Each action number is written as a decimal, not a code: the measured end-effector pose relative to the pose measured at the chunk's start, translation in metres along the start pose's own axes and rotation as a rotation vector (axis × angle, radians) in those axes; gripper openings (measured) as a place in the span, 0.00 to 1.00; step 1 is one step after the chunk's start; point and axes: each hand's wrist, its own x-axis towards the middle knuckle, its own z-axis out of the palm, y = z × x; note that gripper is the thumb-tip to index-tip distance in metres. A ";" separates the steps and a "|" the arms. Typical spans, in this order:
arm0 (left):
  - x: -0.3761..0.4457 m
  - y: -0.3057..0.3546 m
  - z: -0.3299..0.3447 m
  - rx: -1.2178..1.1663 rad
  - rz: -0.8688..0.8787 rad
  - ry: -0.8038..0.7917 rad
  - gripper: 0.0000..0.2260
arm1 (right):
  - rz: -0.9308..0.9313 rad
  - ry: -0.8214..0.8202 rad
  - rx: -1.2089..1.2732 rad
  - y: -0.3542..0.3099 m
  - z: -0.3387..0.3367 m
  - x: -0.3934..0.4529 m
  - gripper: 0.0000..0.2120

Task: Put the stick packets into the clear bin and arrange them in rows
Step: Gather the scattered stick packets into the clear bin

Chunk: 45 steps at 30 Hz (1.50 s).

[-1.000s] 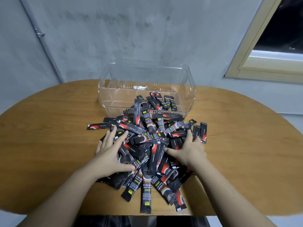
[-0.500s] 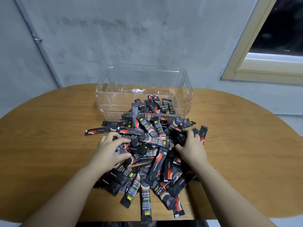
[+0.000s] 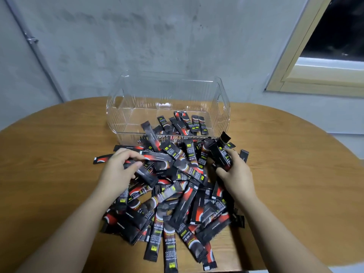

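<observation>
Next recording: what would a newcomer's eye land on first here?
The sprawling heap of black-and-red stick packets on the oval wooden table, with the left hand and right hand each gripping packets. Behind it stands the clear ribbed plastic bin, holding a few packets at its right.

Wooden table (image 3: 59, 154) — packets (image 3: 177, 203), bin (image 3: 222, 107)

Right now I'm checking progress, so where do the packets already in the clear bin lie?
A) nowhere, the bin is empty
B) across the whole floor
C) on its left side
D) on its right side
D: the few packets in the bin lie toward the right of the clear bin, whose left floor is bare.
</observation>
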 end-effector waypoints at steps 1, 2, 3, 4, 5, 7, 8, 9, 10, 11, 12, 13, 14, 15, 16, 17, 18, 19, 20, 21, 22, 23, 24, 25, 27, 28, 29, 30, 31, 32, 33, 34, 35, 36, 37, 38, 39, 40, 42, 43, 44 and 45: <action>0.002 0.003 -0.001 -0.012 0.011 0.016 0.15 | -0.009 0.001 0.012 0.000 -0.001 0.001 0.29; 0.005 0.007 -0.001 -0.026 0.021 0.032 0.15 | -0.019 0.005 0.024 0.000 -0.001 0.002 0.29; 0.008 0.010 -0.002 -0.044 0.028 0.048 0.15 | -0.032 0.012 0.037 -0.001 -0.003 0.002 0.29; 0.012 0.015 -0.003 -0.062 0.028 0.071 0.15 | -0.051 0.020 0.050 -0.002 -0.004 0.003 0.29; 0.016 0.020 -0.003 -0.077 0.027 0.094 0.14 | -0.068 0.026 0.060 -0.004 -0.005 0.004 0.29; 0.026 0.032 -0.003 -0.093 0.033 0.133 0.14 | -0.097 0.033 0.088 -0.011 -0.007 0.007 0.28; 0.032 0.037 -0.002 -0.094 0.033 0.148 0.14 | -0.109 0.034 0.107 -0.016 -0.008 0.009 0.28; 0.039 0.042 -0.001 -0.096 0.033 0.161 0.14 | -0.119 0.032 0.121 -0.022 -0.008 0.011 0.28; 0.047 0.045 0.001 -0.098 0.038 0.172 0.14 | -0.136 0.032 0.132 -0.029 -0.009 0.015 0.28; 0.056 0.049 0.004 -0.102 0.044 0.179 0.15 | -0.155 0.030 0.134 -0.037 -0.009 0.020 0.27; 0.067 0.052 0.008 -0.111 0.049 0.186 0.15 | -0.174 0.024 0.131 -0.045 -0.008 0.026 0.26; 0.078 0.054 0.012 -0.127 0.051 0.194 0.15 | -0.177 0.010 0.118 -0.054 -0.007 0.033 0.26; 0.090 0.055 0.017 -0.136 0.052 0.208 0.14 | -0.169 -0.009 0.098 -0.062 -0.005 0.042 0.26; 0.101 0.057 0.022 -0.136 0.048 0.221 0.14 | -0.153 -0.033 0.079 -0.070 -0.003 0.051 0.27; 0.111 0.057 0.026 -0.128 0.041 0.233 0.14 | -0.132 -0.060 0.072 -0.077 0.000 0.059 0.27; 0.120 0.058 0.030 -0.123 0.029 0.231 0.15 | -0.107 -0.088 0.079 -0.083 0.003 0.067 0.28; 0.127 0.057 0.033 -0.115 0.009 0.207 0.16 | -0.081 -0.112 0.101 -0.088 0.006 0.074 0.29; 0.132 0.057 0.034 -0.097 -0.022 0.158 0.18 | -0.063 -0.135 0.135 -0.092 0.008 0.079 0.32; 0.134 0.057 0.036 -0.072 -0.059 0.088 0.21 | -0.051 -0.156 0.175 -0.094 0.009 0.083 0.35; 0.134 0.057 0.036 -0.048 -0.081 0.015 0.23 | -0.046 -0.173 0.209 -0.096 0.009 0.085 0.39; 0.131 0.055 0.035 -0.029 -0.083 -0.044 0.25 | -0.047 -0.180 0.233 -0.097 0.009 0.087 0.41; 0.127 0.054 0.033 -0.015 -0.069 -0.079 0.26 | -0.056 -0.178 0.238 -0.096 0.008 0.086 0.43; 0.122 0.052 0.031 -0.003 -0.051 -0.095 0.25 | -0.079 -0.162 0.233 -0.095 0.007 0.085 0.43; 0.117 0.052 0.027 0.009 -0.028 -0.096 0.25 | -0.111 -0.138 0.224 -0.093 0.006 0.081 0.42; 0.102 0.050 0.021 0.029 0.029 -0.086 0.22 | -0.183 -0.088 0.229 -0.086 0.005 0.069 0.37; 0.094 0.048 0.019 0.025 0.057 -0.086 0.21 | -0.218 -0.067 0.236 -0.081 0.004 0.061 0.33; 0.085 0.046 0.016 0.013 0.083 -0.096 0.20 | -0.247 -0.054 0.230 -0.075 0.004 0.052 0.30; 0.076 0.041 0.014 0.007 0.107 -0.111 0.20 | -0.268 -0.052 0.207 -0.068 0.004 0.043 0.28; 0.067 0.036 0.011 0.017 0.129 -0.131 0.19 | -0.287 -0.065 0.171 -0.062 0.004 0.032 0.26; 0.058 0.029 0.008 0.049 0.145 -0.156 0.19 | -0.308 -0.091 0.132 -0.054 0.004 0.022 0.25; 0.048 0.023 0.005 0.095 0.151 -0.191 0.18 | -0.329 -0.131 0.093 -0.046 0.005 0.012 0.25; 0.038 0.016 0.002 0.137 0.139 -0.231 0.17 | -0.352 -0.179 0.053 -0.038 0.005 0.003 0.26; 0.027 0.011 0.001 0.162 0.113 -0.277 0.17 | -0.374 -0.233 0.008 -0.031 0.005 -0.005 0.29; 0.017 0.007 -0.001 0.171 0.077 -0.327 0.18 | -0.388 -0.285 -0.035 -0.023 0.005 -0.012 0.32; 0.007 0.004 -0.003 0.174 0.046 -0.378 0.20 | -0.390 -0.333 -0.069 -0.017 0.005 -0.018 0.36; -0.001 0.000 -0.005 0.188 0.020 -0.426 0.22 | -0.388 -0.367 -0.094 -0.012 0.003 -0.024 0.40; -0.009 -0.002 -0.008 0.221 0.001 -0.472 0.26 | -0.387 -0.392 -0.116 -0.007 0.001 -0.029 0.42; -0.016 -0.003 -0.011 0.273 -0.014 -0.507 0.31 | -0.396 -0.408 -0.133 -0.003 -0.001 -0.035 0.44; -0.027 -0.002 -0.016 0.398 -0.035 -0.570 0.38 | -0.414 -0.435 -0.160 0.002 -0.005 -0.046 0.45; -0.033 0.000 -0.018 0.446 -0.037 -0.602 0.38 | -0.414 -0.453 -0.182 0.005 -0.006 -0.051 0.46; -0.039 0.001 -0.018 0.478 -0.036 -0.629 0.39 | -0.411 -0.474 -0.213 0.006 -0.007 -0.057 0.47; -0.044 0.003 -0.017 0.495 -0.033 -0.652 0.41 | -0.413 -0.493 -0.248 0.007 -0.008 -0.062 0.49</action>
